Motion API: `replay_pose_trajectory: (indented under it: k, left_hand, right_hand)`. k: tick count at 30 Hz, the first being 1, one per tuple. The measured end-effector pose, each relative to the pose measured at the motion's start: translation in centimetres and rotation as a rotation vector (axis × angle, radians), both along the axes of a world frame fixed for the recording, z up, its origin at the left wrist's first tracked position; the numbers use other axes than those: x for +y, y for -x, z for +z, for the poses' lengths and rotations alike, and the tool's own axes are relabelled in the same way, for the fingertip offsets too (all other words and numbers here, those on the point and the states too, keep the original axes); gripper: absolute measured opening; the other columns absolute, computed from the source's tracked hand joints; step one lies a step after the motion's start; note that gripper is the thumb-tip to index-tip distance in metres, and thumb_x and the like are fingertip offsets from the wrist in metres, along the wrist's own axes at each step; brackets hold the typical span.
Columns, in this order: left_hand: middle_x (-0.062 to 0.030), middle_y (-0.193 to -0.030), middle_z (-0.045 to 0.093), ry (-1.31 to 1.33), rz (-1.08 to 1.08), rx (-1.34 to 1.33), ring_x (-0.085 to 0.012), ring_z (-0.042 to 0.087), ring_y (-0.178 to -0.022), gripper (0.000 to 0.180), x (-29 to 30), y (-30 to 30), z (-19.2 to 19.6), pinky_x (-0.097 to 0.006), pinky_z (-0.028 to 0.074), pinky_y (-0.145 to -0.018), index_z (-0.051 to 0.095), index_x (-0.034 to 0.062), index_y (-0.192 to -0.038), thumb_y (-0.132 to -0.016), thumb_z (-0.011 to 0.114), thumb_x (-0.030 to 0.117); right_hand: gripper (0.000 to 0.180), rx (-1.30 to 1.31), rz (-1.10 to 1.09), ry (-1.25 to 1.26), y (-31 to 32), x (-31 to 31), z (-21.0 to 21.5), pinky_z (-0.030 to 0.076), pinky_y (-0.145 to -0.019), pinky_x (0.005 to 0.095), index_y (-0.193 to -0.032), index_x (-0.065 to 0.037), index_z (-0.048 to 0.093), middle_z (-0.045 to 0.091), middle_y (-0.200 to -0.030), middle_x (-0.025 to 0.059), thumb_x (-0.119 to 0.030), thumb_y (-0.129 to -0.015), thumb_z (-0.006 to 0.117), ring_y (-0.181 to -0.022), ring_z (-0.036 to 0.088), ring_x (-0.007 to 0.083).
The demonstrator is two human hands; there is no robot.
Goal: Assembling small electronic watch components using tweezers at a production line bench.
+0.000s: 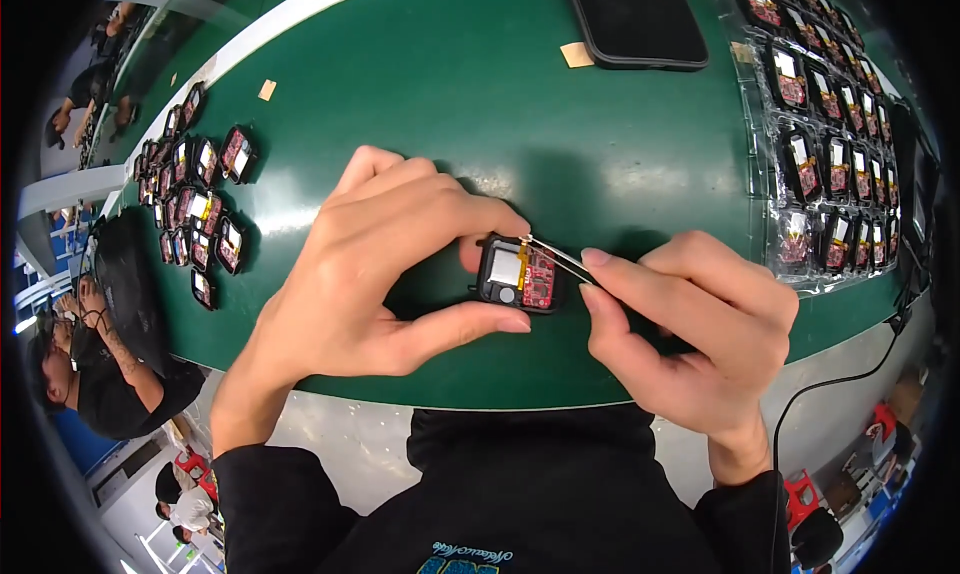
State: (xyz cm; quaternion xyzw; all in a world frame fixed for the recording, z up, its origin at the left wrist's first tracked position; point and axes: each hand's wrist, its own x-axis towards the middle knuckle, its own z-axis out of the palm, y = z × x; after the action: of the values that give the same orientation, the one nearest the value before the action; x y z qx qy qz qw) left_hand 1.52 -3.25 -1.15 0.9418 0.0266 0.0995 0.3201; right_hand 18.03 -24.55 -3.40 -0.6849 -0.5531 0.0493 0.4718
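A small black device casing (521, 274) lies open-faced in the middle, showing a red circuit board, a white battery-like block, yellow tape and a round silver part. My left hand (385, 264) holds it by its edges, thumb at the lower side and index finger at the top. In my right hand (700, 324) is a pair of metal tweezers (566, 261), pinched between thumb and fingers. Their tips reach the casing's upper edge, close to my left index fingertip. Whether the tips grip anything is too small to tell.
On the green table (420, 104), a pile of similar casings (190, 199) lies at the left. Clear trays (825, 144) with rows of them stand at the right. A black phone (640, 19) sits at the back beside a tan paper piece (577, 56). A person (110, 354) sits at the left.
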Motion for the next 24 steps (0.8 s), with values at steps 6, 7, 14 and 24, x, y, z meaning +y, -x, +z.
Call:
replay_pose_trajectory:
  k: [6, 7, 14, 24]
  left_hand:
    - [-0.0018, -0.085, 0.073, -0.015, -0.029, 0.022, -0.0178, 0.056, -0.071, 0.063, 0.5, 0.1, 0.1, -0.035, 0.04, -0.08, 0.083, 0.0061, -0.114, -0.068, 0.101, 0.046]
    - [-0.0026, -0.087, 0.074, 0.019, -0.051, 0.04, -0.0177, 0.057, -0.071, 0.065, 0.8, 0.2, 0.1, -0.034, 0.04, -0.08, 0.083, 0.0052, -0.113, -0.068, 0.1, 0.048]
    - [-0.005, -0.094, 0.079, 0.152, -0.097, 0.091, -0.0173, 0.059, -0.074, 0.068, 1.9, 0.5, 0.0, -0.034, 0.039, -0.079, 0.084, 0.0026, -0.112, -0.07, 0.098, 0.054]
    - [-0.0052, -0.095, 0.08, 0.138, -0.117, 0.086, -0.0176, 0.061, -0.075, 0.066, 2.0, 0.4, 0.0, -0.034, 0.039, -0.078, 0.084, 0.0031, -0.111, -0.072, 0.096, 0.055]
  right_hand:
    - [0.026, 0.044, 0.01, 0.032, 0.1, 0.1, 0.0, 0.038, -0.05, 0.0278, -0.1, 0.001, 0.087, 0.065, -0.073, 0.0041, 0.008, -0.076, 0.087, -0.055, 0.055, 0.0119]
    - [0.026, 0.052, 0.013, 0.031, 0.1, 0.0, 0.2, 0.038, -0.05, 0.0278, -0.1, 0.001, 0.087, 0.065, -0.073, 0.0041, 0.008, -0.076, 0.087, -0.055, 0.055, 0.0119]
    - [0.024, 0.248, 0.04, 0.156, -0.3, -0.4, 1.2, 0.038, -0.051, 0.0255, -0.1, 0.002, 0.088, 0.07, -0.072, 0.0062, 0.008, -0.077, 0.086, -0.057, 0.059, 0.01]
    - [0.023, 0.257, 0.08, 0.175, -0.6, -0.4, 1.1, 0.038, -0.051, 0.026, -0.099, 0.002, 0.087, 0.071, -0.071, 0.0059, 0.009, -0.078, 0.085, -0.057, 0.06, 0.0103]
